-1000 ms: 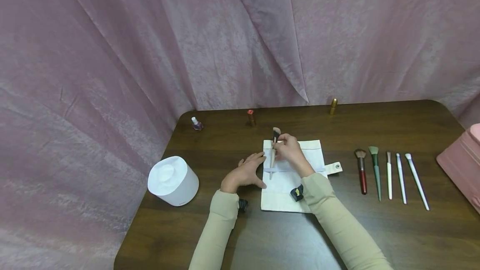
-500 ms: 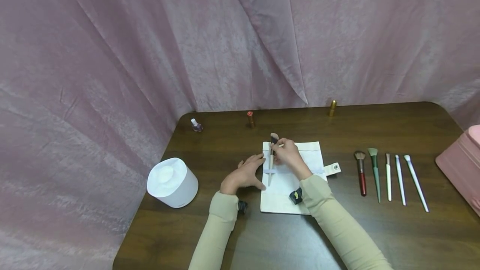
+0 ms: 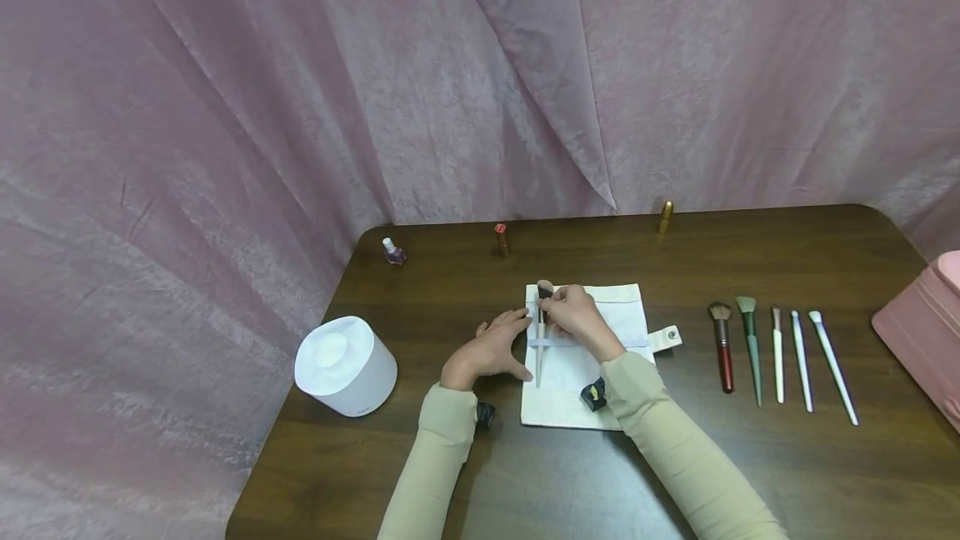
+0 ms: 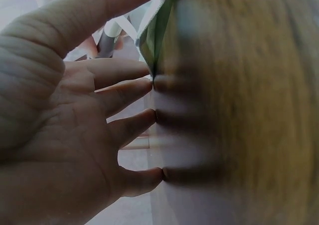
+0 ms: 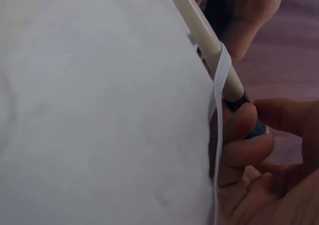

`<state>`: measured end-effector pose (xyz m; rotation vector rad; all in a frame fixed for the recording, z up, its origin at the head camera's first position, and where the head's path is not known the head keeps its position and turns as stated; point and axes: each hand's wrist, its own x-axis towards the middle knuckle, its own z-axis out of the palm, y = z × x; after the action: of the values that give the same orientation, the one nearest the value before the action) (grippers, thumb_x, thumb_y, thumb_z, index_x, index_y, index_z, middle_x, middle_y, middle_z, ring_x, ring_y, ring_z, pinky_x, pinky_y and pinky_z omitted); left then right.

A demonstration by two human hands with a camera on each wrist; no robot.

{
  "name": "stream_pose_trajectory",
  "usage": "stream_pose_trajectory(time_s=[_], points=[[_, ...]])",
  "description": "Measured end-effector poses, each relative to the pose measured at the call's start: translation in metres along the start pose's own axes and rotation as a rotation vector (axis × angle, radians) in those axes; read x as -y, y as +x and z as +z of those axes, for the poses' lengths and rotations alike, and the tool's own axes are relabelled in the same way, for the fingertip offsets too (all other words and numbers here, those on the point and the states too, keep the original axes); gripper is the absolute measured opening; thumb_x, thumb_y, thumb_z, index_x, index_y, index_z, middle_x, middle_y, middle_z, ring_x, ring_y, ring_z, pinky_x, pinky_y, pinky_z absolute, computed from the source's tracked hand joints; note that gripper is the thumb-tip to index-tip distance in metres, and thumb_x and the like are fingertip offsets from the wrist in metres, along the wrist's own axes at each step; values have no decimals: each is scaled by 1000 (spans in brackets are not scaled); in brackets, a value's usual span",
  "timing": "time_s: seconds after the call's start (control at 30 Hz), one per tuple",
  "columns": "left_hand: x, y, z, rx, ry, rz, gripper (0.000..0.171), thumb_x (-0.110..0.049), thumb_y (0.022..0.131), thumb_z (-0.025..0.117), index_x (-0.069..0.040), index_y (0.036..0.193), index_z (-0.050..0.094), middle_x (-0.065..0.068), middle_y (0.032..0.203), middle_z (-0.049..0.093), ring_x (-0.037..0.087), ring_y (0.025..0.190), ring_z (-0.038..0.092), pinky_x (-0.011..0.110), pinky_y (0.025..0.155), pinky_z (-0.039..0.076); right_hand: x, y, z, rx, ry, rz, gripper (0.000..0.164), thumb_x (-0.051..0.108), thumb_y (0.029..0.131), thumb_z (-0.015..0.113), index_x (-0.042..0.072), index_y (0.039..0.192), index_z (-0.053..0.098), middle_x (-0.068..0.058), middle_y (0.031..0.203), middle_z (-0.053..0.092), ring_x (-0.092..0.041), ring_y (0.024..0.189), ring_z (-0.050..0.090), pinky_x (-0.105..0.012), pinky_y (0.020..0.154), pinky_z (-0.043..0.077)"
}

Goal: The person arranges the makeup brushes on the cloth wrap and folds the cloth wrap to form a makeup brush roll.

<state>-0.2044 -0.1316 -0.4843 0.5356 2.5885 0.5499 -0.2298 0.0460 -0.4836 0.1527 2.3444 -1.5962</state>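
Makeup brush point(image 5: 207, 38), probably light, stiff and smooth-handled, is calling for a ferrule hold; my right hand point(image 3: 576, 312) is pinching there, my left hand point(image 3: 491, 348) resting spread, gripping nothing.

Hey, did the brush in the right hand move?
Yes. In the head view, the brush has slid downward, its handle now reaching farther past the elastic band.
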Motion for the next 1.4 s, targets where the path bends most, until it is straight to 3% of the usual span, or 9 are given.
stream_pose_trajectory(time_s=[0.2,0.43,0.67,0.8,1.1,1.27,1.4], points=[[-1,1,-1,5,-22,-7,96,-25,78,91,-6,156,38,5,166,24,28,153,16,61,118,13,1,-6,1,13,-62,-17,28,21,98,62,1,80,66,-6,67,64,-11,50,52,-24,49,41],[-1,0,-1,1,-23,2,97,-25,78,91,-6,156,38,5,166,24,29,153,16,62,118,13,2,-9,2,-10,-99,-27,30,22,96,64,2,75,66,-6,64,65,-11,49,52,-24,50,41],[0,1,0,-6,-15,11,96,-26,78,90,-7,156,38,6,166,25,29,153,16,63,117,13,1,-8,2,-18,-249,-47,42,27,93,67,13,57,50,3,53,42,-13,51,40,-27,51,34],[1,1,0,-7,-24,14,97,-25,78,90,-9,157,37,5,166,24,29,153,15,62,118,12,1,-9,3,2,-281,-54,45,26,92,68,15,55,43,4,53,35,-12,50,36,-26,49,31],[1,1,-1,-7,-16,16,98,-25,78,91,-7,157,37,4,167,23,28,153,15,61,118,12,-1,-8,4,64,-361,-73,46,18,91,65,16,50,45,6,48,33,-8,44,29,-24,45,26],[1,1,-1,-8,-13,15,98,-25,77,91,-6,156,37,5,166,24,28,153,16,60,118,13,-2,-9,4,59,-377,-81,41,10,87,63,16,50,46,6,48,34,-8,44,30,-23,44,25],[1,1,0,-13,-16,16,97,-24,76,92,-5,156,39,5,166,26,29,153,17,61,118,14,-1,-10,4,47,-387,-68,44,16,91,66,16,51,48,6,49,35,-9,45,32,-24,45,26]])
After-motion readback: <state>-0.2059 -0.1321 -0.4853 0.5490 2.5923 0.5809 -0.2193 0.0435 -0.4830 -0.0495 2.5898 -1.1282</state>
